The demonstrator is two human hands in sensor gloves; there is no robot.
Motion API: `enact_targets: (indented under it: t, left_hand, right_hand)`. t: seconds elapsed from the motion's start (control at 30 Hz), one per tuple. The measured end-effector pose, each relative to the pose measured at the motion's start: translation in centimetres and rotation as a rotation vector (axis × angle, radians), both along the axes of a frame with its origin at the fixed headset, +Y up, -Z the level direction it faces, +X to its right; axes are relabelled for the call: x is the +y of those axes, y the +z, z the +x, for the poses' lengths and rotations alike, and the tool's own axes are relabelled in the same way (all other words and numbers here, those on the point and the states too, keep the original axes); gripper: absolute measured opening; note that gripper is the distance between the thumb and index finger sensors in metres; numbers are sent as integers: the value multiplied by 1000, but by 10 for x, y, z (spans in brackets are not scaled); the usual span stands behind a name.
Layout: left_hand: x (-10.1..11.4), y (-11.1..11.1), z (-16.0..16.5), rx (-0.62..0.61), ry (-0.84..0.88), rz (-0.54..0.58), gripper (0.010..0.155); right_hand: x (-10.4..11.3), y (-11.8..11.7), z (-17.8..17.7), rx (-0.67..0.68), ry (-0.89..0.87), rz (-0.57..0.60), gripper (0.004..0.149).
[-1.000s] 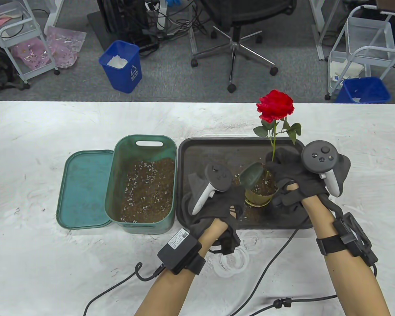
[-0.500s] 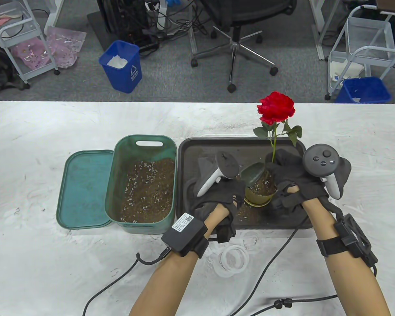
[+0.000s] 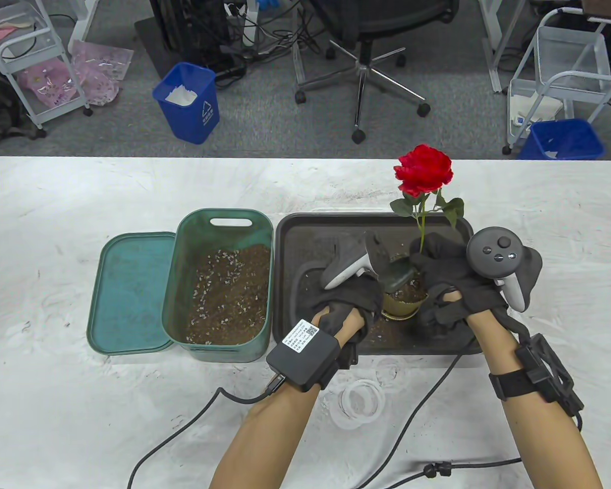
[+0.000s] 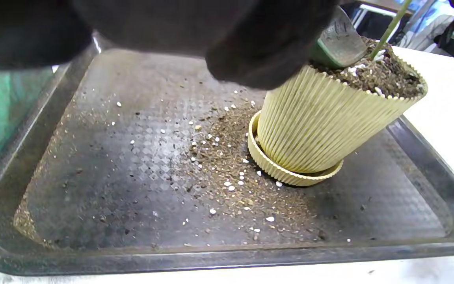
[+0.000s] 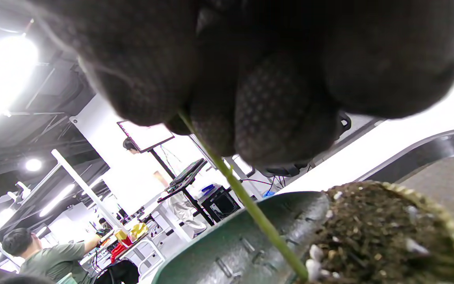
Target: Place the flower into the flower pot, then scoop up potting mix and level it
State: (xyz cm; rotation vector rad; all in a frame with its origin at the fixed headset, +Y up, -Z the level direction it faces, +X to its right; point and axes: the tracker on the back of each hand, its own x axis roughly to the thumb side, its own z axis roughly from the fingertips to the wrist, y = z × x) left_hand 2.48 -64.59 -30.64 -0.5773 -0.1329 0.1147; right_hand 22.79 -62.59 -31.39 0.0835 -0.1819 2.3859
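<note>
Flower (image 3: 424, 170) stem pinched by right hand (image 3: 450, 277); left hand (image 3: 343, 300) beside the pot (image 3: 403, 300).

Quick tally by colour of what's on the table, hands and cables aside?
Green: 3 — soil bin, lid, scoop
Yellow: 1 — flower pot
Red: 1 — flower
Dark grey: 1 — tray
Clear: 1 — ring-shaped item
Total: 7

Red flower (image 3: 424, 170) upright, green stem sunk in potting mix (image 4: 373, 75) filling ribbed yellow flower pot (image 4: 321, 122). Pot on matching saucer, near tray's right edge. Green scoop (image 3: 398, 269) tilted on pot's left rim.
</note>
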Motion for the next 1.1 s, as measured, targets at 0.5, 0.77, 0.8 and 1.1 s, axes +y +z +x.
enact_targets:
  t: [0.5,0.77,0.8,1.1]
  left_hand:
    - [31,33,-74,219,253,152,47]
    - [27,47,-82,189,183,167,46]
    - [27,49,-82,190,184,168,47]
    - [31,48,-76,182,93,251,62]
  right_hand:
    - [9,9,-6,-39,58,-51,46]
    - [15,22,4,-57,127,-113,58]
    - [14,24,7,-63,125,-96,59]
    - [4,82,47,-127,24,88,53]
